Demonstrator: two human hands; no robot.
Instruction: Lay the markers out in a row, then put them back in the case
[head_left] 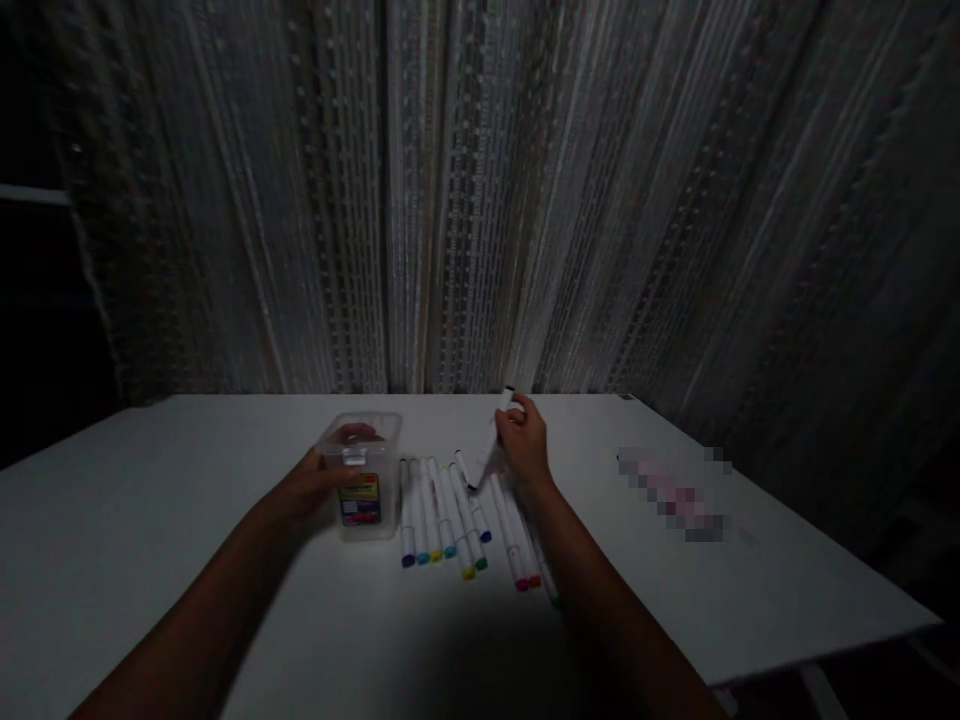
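Observation:
My left hand [319, 478] grips a clear plastic box [386, 500] from its left side, thumb across the front and fingers behind. The box stands upright on the table and bears a yellow and dark label [360, 500]. Held tilted above the table, a white marker [493, 436] with dark ends is pinched in my right hand [526, 440]. Below and left of that hand lie several white markers [442, 505] side by side, with purple, blue, yellow and green ends. Closer to my right forearm, more markers [512, 540] show pink, red and green ends, partly hidden by the arm.
The white table [300, 620] reaches back to a grey patterned curtain [465, 200]. A blurred-out pinkish object [671, 495] lies on the right side of the table. The table's right edge drops off to a dark floor.

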